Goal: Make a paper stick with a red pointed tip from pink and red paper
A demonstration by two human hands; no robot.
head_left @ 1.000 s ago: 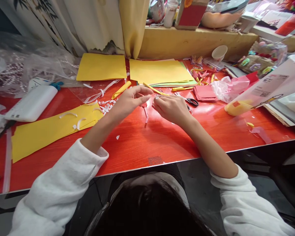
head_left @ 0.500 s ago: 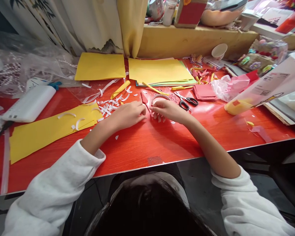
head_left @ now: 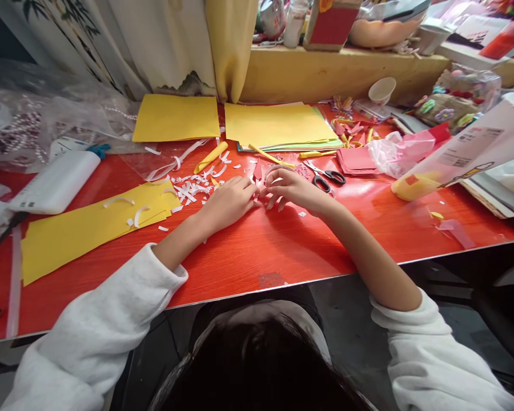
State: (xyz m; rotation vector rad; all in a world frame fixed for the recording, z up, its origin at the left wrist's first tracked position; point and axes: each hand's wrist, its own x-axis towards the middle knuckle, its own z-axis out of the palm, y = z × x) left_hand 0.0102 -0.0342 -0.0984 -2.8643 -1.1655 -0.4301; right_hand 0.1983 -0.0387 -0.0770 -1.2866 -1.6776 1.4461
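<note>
Okay, we see red paper [head_left: 257,169] mid-frame, tip up, long axis near-vertical; left hand [head_left: 231,200] bunched, right hand [head_left: 297,191] curled, grips unclear.

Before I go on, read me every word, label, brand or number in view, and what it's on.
No text is readable.
Tall translucent bag, right: printed label, too blurred.
White oblong case, left: small dark marks, too small.
White box, upper right: dark marks, too blurred.
</note>
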